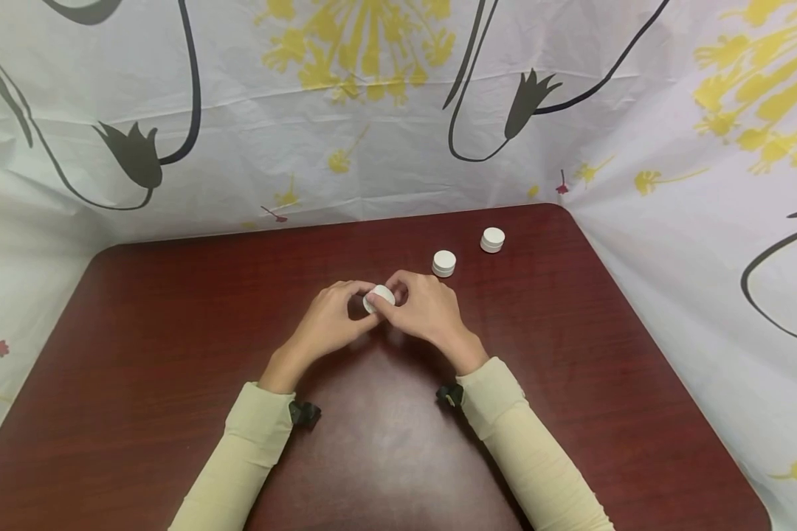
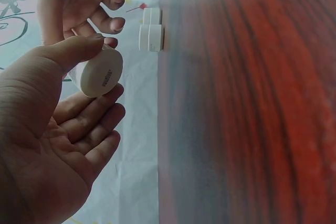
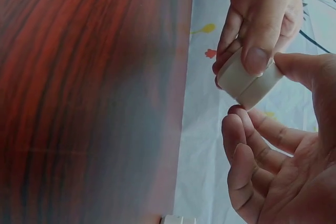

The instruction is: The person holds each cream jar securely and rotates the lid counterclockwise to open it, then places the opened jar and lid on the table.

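Note:
A small white round jar (image 1: 381, 296) is held above the table between both hands. My left hand (image 1: 332, 317) grips its lower part; in the left wrist view the thumb lies over the jar's side (image 2: 105, 74) and the fingers pass beneath. Small print shows on the face turned that way. With thumb and fingers, my right hand (image 1: 428, 306) holds the lid end. A seam runs round the jar (image 3: 249, 85) in the right wrist view, where the right thumb touches the end near it. Parts of the right fingers' contact are hidden.
Two more white jars, a nearer one (image 1: 443, 264) and a farther one (image 1: 492, 240), stand on the dark red wooden table (image 1: 173, 354) toward its back right. A patterned white cloth (image 1: 239, 147) hangs behind the table and along its sides.

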Available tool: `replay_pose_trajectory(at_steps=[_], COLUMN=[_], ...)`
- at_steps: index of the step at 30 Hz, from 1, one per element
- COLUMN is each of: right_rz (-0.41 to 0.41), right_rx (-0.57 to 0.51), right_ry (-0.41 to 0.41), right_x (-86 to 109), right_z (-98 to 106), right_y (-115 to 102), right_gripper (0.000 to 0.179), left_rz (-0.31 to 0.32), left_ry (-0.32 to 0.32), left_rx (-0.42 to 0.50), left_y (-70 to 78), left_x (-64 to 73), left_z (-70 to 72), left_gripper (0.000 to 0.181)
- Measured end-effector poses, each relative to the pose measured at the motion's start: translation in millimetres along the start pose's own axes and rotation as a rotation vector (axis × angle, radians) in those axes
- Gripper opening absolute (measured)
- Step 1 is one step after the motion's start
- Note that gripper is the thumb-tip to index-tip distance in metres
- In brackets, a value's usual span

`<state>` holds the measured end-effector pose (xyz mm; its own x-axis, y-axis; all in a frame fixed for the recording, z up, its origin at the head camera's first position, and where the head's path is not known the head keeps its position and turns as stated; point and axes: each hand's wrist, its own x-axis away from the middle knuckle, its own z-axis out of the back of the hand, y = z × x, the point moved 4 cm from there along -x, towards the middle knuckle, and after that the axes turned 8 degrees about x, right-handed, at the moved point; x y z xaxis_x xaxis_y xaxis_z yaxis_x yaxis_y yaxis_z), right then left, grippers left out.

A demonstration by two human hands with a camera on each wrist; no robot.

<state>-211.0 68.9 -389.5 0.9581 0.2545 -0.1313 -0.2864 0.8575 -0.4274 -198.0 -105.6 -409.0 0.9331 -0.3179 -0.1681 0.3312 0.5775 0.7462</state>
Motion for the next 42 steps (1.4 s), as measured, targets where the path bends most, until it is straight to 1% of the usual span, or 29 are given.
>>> replay_pose_trajectory(at_steps=[9, 17, 19, 24, 26, 29, 32, 36, 39, 42], right_rz=[0.026, 0.050, 0.061, 0.092, 0.098, 0.088, 0.053, 0.009, 0.007, 0.024], right_rx=[-0.002, 0.001, 0.005, 0.004, -0.007, -0.023, -0.014, 0.015, 0.024, 0.025], right_ry=[-0.026, -0.048, -0.054, -0.060, -0.058, -0.041, -0.017, -0.030, -0.047, -0.040], right_x=[1.5, 1.6, 1.7, 2.2, 2.2, 2.1, 1.8, 1.5, 1.3, 0.7], right_z=[1.3, 1.0, 0.7, 0.5, 1.1, 2.7, 4.3, 3.3, 1.1, -0.5], right_y=[-0.7, -0.5, -0.6, -1.1, -1.3, -1.3, -0.9, 0.5, 1.4, 1.6], right_gripper=[0.032, 0.031, 0.034, 0.051, 0.056, 0.058, 0.056, 0.051, 0.049, 0.045], left_rz=[0.019, 0.016, 0.019, 0.024, 0.024, 0.018, 0.008, 0.005, 0.004, -0.003], left_ry=[-0.014, -0.018, -0.019, -0.015, -0.012, -0.005, -0.003, 0.000, 0.002, 0.002], left_rx=[0.013, 0.001, 0.002, 0.003, 0.003, 0.000, -0.002, 0.001, 0.002, -0.005], left_y=[-1.8, -1.8, -1.8, -2.4, -2.6, -2.3, -1.9, -1.2, -0.1, 0.6], left_x=[-0.6, 0.2, 0.6, 0.5, 0.4, 0.5, 0.7, 0.8, 0.7, 0.6], left_z=[-2.5, -3.0, -3.2, -2.8, -2.4, -1.6, -1.6, -2.6, -2.9, -2.4], left_gripper=[0.044, 0.043, 0.043, 0.044, 0.045, 0.046, 0.047, 0.047, 0.048, 0.047])
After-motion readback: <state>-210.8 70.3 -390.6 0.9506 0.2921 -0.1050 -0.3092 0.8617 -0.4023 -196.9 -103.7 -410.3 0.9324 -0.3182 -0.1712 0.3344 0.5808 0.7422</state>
